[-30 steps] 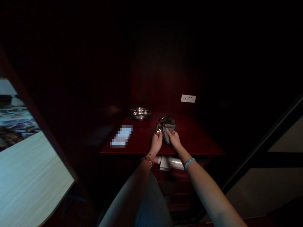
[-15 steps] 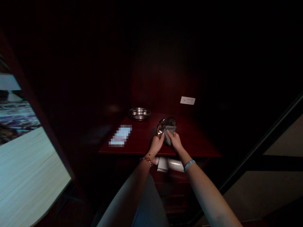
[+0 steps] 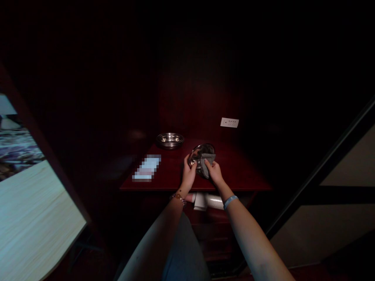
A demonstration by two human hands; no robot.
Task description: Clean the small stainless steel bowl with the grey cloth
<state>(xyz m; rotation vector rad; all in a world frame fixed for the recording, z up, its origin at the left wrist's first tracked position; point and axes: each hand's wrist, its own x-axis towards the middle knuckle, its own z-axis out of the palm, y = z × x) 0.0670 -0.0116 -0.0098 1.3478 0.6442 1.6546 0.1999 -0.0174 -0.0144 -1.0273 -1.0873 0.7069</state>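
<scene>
Tilted up above the dark red shelf point(image 3: 234, 175) is a shiny metal bowl point(image 3: 193, 155). My left hand point(image 3: 188, 173) grips its left rim, thumb toward the inside. A grey cloth point(image 3: 208, 166) is pinched in my right hand point(image 3: 215, 171) and lies against the bowl's right side, hiding part of it. Farther back on the left, several similar metal bowls point(image 3: 170, 141) appear stacked on the shelf, apart from both hands.
A blurred-out pale rectangle point(image 3: 147, 168) lies on the shelf's left. White rolls or boxes point(image 3: 200, 201) sit on a level below. A white power socket point(image 3: 229, 122) is on the back wall. A light wooden tabletop point(image 3: 38, 222) stands at the left, outside the dark side panel.
My left hand has shifted up along the bowl's left rim, and the cloth has moved slightly on the bowl. The whole view has swung a little to the right.
</scene>
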